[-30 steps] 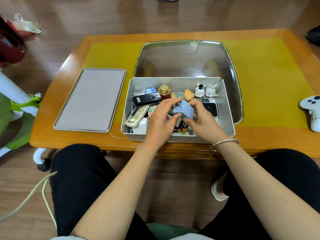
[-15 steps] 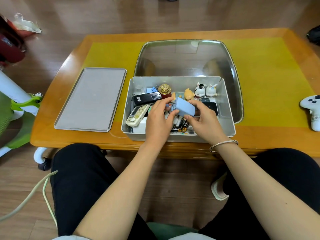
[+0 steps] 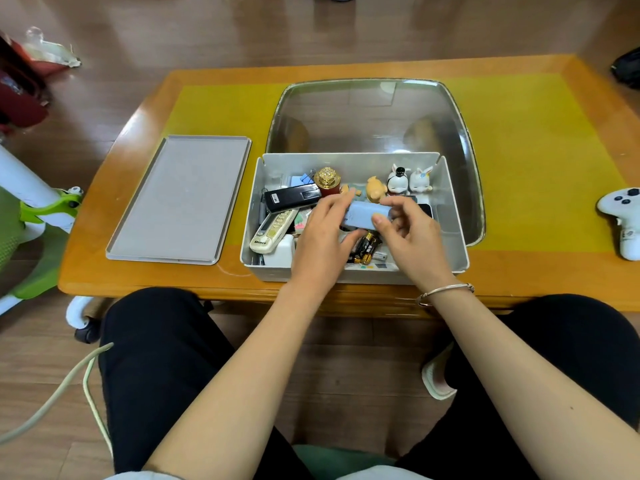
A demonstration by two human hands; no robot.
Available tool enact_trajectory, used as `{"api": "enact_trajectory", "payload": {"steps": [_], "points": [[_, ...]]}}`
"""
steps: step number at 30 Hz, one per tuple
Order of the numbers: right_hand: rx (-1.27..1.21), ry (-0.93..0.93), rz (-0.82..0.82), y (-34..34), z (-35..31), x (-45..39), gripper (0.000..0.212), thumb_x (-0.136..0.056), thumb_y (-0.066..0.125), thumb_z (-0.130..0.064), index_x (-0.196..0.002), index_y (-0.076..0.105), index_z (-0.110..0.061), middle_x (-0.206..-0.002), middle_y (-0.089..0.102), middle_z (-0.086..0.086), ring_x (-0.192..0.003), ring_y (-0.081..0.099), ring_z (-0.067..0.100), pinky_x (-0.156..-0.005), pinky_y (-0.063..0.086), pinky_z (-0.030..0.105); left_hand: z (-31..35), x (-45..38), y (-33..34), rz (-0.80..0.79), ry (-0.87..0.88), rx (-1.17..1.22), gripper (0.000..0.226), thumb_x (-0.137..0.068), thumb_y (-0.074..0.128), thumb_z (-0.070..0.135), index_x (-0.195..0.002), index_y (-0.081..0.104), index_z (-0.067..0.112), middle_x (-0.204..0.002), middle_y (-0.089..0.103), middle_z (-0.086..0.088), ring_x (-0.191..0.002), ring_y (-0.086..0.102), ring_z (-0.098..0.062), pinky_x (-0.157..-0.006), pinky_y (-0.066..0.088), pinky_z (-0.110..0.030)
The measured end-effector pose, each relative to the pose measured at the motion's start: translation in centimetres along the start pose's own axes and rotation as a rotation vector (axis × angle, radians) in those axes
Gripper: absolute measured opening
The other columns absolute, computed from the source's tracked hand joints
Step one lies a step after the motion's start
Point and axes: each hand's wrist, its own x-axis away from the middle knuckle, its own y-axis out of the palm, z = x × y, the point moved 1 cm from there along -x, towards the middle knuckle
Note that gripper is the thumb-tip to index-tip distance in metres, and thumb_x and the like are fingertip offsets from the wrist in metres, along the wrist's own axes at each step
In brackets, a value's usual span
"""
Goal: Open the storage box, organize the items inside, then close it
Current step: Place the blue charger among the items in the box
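The grey storage box stands open at the table's near edge, full of small items. Its flat lid lies to the left on the table. Over the box's middle, my left hand and my right hand both grip a small light-blue block, one at each end. Below it lie several batteries. A white remote and a black remote sit at the box's left. A gold-topped red bottle, an orange figurine and two white rabbit figurines line the far wall.
A glass inset fills the table's middle behind the box, ringed by a yellow mat. A white game controller lies at the right edge. A green and white chair stands left of the table. My knees are under the near edge.
The light-blue block has been lifted slightly and turned flatter between both hands, which shifted a little toward the box's far side.
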Motion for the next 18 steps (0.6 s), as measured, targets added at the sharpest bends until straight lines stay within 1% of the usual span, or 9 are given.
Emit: {"api": "enact_trajectory", "payload": {"steps": [2,3,5,6,9,12,14,16,18], "points": [[0.034,-0.037,-0.025,-0.1,-0.3,0.2,0.028,-0.091,0.060,-0.027,-0.116,0.058,-0.015,-0.079,0.055,-0.004,-0.065,0.049,0.009,-0.059,0.044,0.017,0.1,-0.1,-0.1,-0.028,0.049,0.004,0.046,-0.083,0.070,0.011,-0.127,0.056,0.013,-0.121,0.054,-0.003,-0.112,0.051,-0.016,-0.093,0.047,-0.033],[0.002,-0.036,-0.032,-0.2,-0.4,0.2,0.029,-0.092,0.058,-0.026,-0.119,0.057,-0.015,-0.082,0.058,-0.002,-0.068,0.053,0.013,-0.061,0.048,0.019,0.0,-0.1,-0.1,-0.054,0.031,0.026,0.040,-0.085,0.069,0.015,-0.123,0.057,0.013,-0.118,0.056,-0.002,-0.108,0.052,-0.015,-0.090,0.046,-0.031],[-0.105,-0.023,-0.057,-0.4,-0.5,0.3,0.033,-0.095,0.054,-0.024,-0.127,0.053,-0.018,-0.089,0.062,0.005,-0.077,0.059,0.021,-0.067,0.053,0.030,-0.2,-0.5,-0.3,-0.088,-0.109,0.160,0.035,-0.091,0.063,0.027,-0.122,0.057,0.013,-0.111,0.061,0.001,-0.098,0.055,-0.012,-0.080,0.045,-0.022],[-0.117,-0.039,-0.083,-0.4,-0.6,0.3,0.036,-0.095,0.053,-0.022,-0.131,0.049,-0.020,-0.094,0.063,0.005,-0.080,0.060,0.020,-0.068,0.054,0.032,-0.4,-0.7,-0.5,-0.092,-0.190,0.245,0.034,-0.093,0.060,0.031,-0.122,0.056,0.014,-0.107,0.062,0.004,-0.095,0.057,-0.010,-0.077,0.045,-0.019],[-0.015,-0.109,-0.179,0.2,-0.5,0.4,0.063,-0.088,0.064,-0.017,-0.141,0.033,-0.030,-0.115,0.058,-0.002,-0.087,0.059,0.010,-0.071,0.055,0.025,-0.7,-0.9,-0.9,-0.109,-0.283,0.375,0.031,-0.098,0.051,0.031,-0.124,0.055,0.014,-0.099,0.062,0.010,-0.089,0.059,-0.004,-0.074,0.047,-0.022],[0.089,-0.157,-0.209,0.5,-0.2,0.2,0.084,-0.079,0.074,-0.023,-0.145,0.023,-0.034,-0.130,0.048,-0.011,-0.093,0.056,0.002,-0.073,0.051,0.015,-0.6,-0.9,-1.2,-0.166,-0.288,0.423,0.032,-0.101,0.044,0.032,-0.125,0.053,0.014,-0.099,0.061,0.011,-0.084,0.060,0.000,-0.073,0.049,-0.026],[0.103,-0.154,-0.201,0.7,0.0,0.1,0.087,-0.077,0.075,-0.028,-0.146,0.021,-0.034,-0.134,0.044,-0.012,-0.097,0.055,-0.001,-0.076,0.049,0.013,-0.5,-1.0,-1.2,-0.206,-0.289,0.448,0.034,-0.102,0.041,0.033,-0.128,0.050,0.014,-0.101,0.061,0.010,-0.080,0.060,0.003,-0.072,0.051,-0.025],[0.112,-0.151,-0.161,0.8,0.0,0.2,0.085,-0.077,0.075,-0.030,-0.145,0.024,-0.031,-0.133,0.048,-0.007,-0.097,0.055,-0.001,-0.074,0.049,0.012,-0.3,-0.9,-1.1,-0.226,-0.263,0.441,0.033,-0.103,0.040,0.030,-0.129,0.050,0.013,-0.101,0.060,0.010,-0.080,0.059,0.009,-0.067,0.049,-0.016],[0.100,-0.155,-0.124,0.8,0.0,0.1,0.081,-0.077,0.076,-0.027,-0.143,0.030,-0.027,-0.132,0.051,-0.003,-0.096,0.056,0.001,-0.072,0.049,0.010,-0.1,-0.8,-1.2,-0.248,-0.262,0.465,0.030,-0.103,0.040,0.027,-0.126,0.051,0.010,-0.097,0.062,0.005,-0.075,0.061,0.007,-0.062,0.047,-0.013]]}}
